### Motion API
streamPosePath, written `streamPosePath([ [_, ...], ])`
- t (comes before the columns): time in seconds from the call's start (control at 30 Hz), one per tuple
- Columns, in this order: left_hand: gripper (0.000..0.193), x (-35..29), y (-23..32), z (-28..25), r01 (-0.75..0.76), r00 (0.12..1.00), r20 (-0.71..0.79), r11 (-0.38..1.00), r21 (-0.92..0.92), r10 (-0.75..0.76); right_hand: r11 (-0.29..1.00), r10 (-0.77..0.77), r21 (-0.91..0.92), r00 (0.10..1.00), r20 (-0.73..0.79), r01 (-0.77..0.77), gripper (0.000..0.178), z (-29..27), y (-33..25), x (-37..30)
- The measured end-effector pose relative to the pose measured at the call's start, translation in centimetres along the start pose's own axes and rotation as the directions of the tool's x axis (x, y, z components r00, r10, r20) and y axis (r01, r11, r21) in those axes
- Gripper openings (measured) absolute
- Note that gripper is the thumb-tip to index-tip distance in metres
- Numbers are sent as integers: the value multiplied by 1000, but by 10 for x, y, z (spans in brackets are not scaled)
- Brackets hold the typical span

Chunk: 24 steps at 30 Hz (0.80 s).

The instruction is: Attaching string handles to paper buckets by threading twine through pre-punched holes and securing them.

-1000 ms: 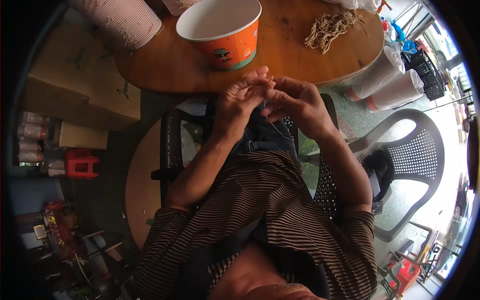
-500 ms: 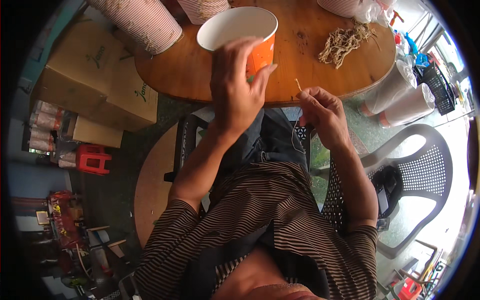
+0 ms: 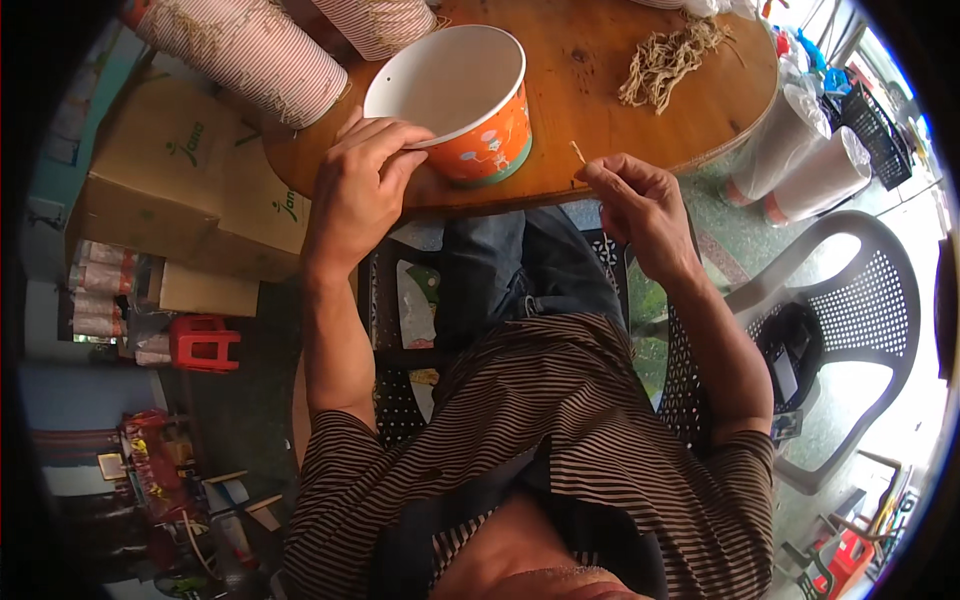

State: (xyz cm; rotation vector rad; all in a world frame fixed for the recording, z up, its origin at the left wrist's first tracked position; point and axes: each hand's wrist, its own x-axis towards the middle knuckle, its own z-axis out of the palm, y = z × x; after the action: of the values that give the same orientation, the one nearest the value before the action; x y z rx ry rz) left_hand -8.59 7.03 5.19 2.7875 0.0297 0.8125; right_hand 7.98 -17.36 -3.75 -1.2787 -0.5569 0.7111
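A large orange paper bucket (image 3: 485, 145) with a white inside and green base stands upright near the table's front edge. A small dark hole shows high on its inner wall at the left. My left hand (image 3: 355, 185) is closed at the near left of its rim, fingers over the edge and thumb against the outside. To the right, apart from the bucket, my right hand (image 3: 640, 205) pinches a thin tan string (image 3: 577, 152). A short end of the string sticks up past the fingertips; some of it hangs below the hand. A tangled bunch of similar strings (image 3: 670, 60) lies farther back.
Tall stacks of striped nested buckets (image 3: 255, 65) lean at the back left of the wooden table (image 3: 580, 95). Cardboard boxes (image 3: 150, 200) and a red stool (image 3: 205, 343) are on the left. A grey plastic chair (image 3: 865, 310) and wrapped white stacks (image 3: 820, 175) stand at right.
My left hand has moved left and closed at the bucket's rim, after being open in front of it. My right hand keeps its pinch on the string, and the view has shifted slightly.
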Motion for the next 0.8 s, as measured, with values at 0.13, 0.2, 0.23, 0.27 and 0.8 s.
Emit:
streamPosePath([
  [0.13, 30, 3, 22, 13, -47, 991, -117, 992, 119, 61, 1000, 1, -25, 1000, -22, -1, 21, 8, -2, -2],
  [0.2, 34, 11, 28, 27, -56, 984, -163, 988, 143, 79, 999, -3, -38, 1000, -31, 2, 21, 9, -2, -3],
  [0.23, 34, 16, 29, 34, -59, 983, -166, 989, 135, 82, 999, -7, -36, 1000, -18, 6, 21, 9, -1, -3],
  [0.27, 34, 20, 29, 39, -63, 982, -170, 990, 128, 84, 999, -12, -33, 1000, -5, 11, 21, 8, -2, -4],
  [0.8, 12, 16, 72, 35, 54, 999, 10, 982, -181, -53, 991, -130, -18, 988, 79, 132, 24, 12, -13, -16],
])
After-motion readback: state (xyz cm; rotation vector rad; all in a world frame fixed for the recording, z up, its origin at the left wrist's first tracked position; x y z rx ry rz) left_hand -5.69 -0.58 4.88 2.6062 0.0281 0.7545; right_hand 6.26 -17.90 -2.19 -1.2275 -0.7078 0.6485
